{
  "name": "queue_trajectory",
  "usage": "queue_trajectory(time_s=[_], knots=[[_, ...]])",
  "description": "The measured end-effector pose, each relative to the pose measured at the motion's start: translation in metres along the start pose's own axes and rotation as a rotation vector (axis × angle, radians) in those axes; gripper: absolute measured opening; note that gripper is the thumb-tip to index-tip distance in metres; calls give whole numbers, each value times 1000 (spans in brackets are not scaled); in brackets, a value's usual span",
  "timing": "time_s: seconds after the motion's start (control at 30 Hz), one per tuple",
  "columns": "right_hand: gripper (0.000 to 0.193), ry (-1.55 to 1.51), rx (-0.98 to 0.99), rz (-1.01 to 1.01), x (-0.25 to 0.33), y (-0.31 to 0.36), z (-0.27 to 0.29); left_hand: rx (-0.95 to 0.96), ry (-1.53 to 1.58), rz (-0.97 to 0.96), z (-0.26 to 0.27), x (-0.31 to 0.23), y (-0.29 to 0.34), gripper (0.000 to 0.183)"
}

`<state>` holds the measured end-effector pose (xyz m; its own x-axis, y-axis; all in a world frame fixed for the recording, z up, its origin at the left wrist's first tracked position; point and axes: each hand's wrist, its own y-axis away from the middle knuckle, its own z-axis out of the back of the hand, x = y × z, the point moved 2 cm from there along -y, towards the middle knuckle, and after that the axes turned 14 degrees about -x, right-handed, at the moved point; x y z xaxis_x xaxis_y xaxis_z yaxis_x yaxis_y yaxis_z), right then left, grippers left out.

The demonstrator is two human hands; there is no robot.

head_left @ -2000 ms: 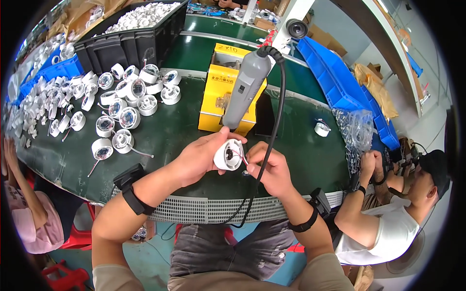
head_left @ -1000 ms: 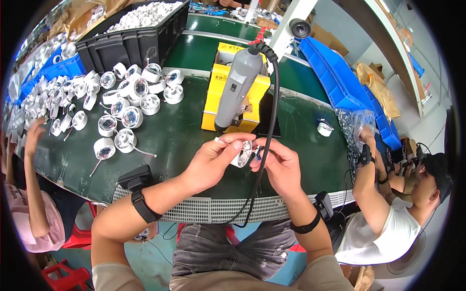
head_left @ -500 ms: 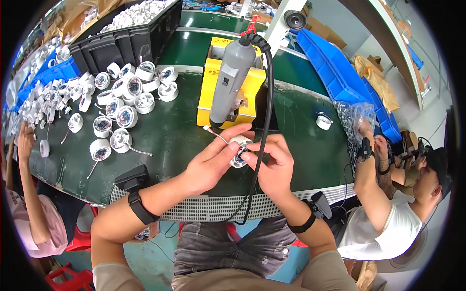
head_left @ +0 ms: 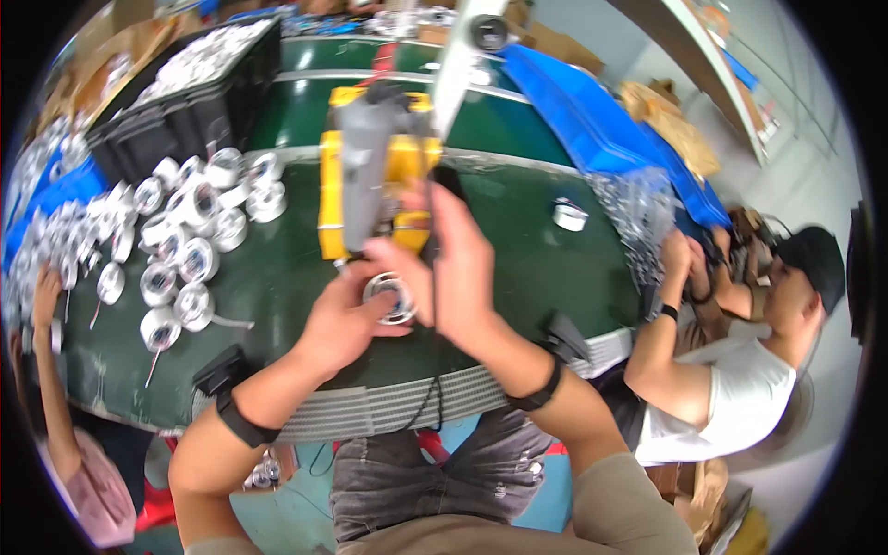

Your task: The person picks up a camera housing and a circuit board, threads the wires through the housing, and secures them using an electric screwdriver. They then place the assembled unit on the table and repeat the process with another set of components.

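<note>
My left hand [head_left: 338,319] is closed around a round white housing [head_left: 388,310] with a circuit board inside, over the green table. Above and to the right of it, my right hand [head_left: 460,268] is raised, smeared by motion, with fingers and thumb stretched apart beside the black cord. Its thumb points toward a grey electric screwdriver [head_left: 363,171], which stands at a yellow box [head_left: 331,199]. Whether any finger touches the screwdriver or its cord is unclear.
Many similar white housings [head_left: 197,260] lie on the left of the green table [head_left: 504,277]. Behind them stands a black crate [head_left: 180,139] of white parts. One loose housing [head_left: 569,215] sits on the right, near blue bins [head_left: 578,111]. People work at both sides.
My right hand has left the housing and moved up toward the screwdriver. My left hand still holds the housing. The whole view has shifted, so the table things appear farther left.
</note>
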<state>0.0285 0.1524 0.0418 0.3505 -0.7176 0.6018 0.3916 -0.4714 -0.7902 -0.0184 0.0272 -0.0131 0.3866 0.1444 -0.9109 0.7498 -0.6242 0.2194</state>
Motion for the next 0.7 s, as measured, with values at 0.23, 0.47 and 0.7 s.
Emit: queue_trajectory(time_s=[0.23, 0.47, 0.7], knots=[[55, -258, -31, -100, 3, 1, -57, -95, -117, 26, 7, -7, -6, 33], [42, -579, -275, -344, 5, -46, -60, -139, -11, 199, 16, 3, -14, 32], [35, -517, -260, -273, 4, -51, -61, -152, -92, 193, 16, -1, -14, 31]])
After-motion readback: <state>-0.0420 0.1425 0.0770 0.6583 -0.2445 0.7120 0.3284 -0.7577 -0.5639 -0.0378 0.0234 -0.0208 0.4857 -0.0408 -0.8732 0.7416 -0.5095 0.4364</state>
